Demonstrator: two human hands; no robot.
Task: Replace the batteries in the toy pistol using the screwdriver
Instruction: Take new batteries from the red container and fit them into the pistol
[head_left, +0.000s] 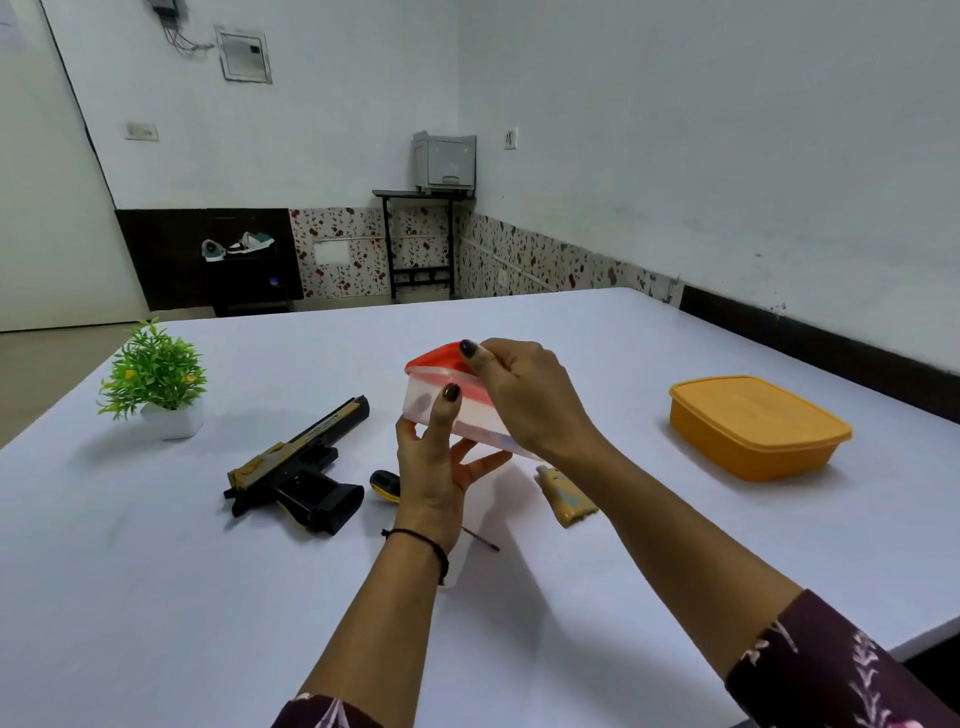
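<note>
Dark floral sleeves (841, 670) frame two forearms reaching over the white bench (156, 597). The left hand (436, 462) cups a small translucent container (423, 402) from below, thumb on its front wall, holding it tilted. The right hand (524, 395) pinches a corner of its red lid (434, 358). Left of the hands the toy pistol (301, 467) lies on its side, the yellow-handled screwdriver (385, 486) just beside its grip, partly hidden by the left wrist. A tan plastic piece (563, 501) lies under the right forearm, and an orange lidded box (758, 426) sits well to the right.

Bright, even indoor light; we see soft shadows on the desk (156, 597), slight overall softness, wide-angle bending at edges, no glare.
</note>
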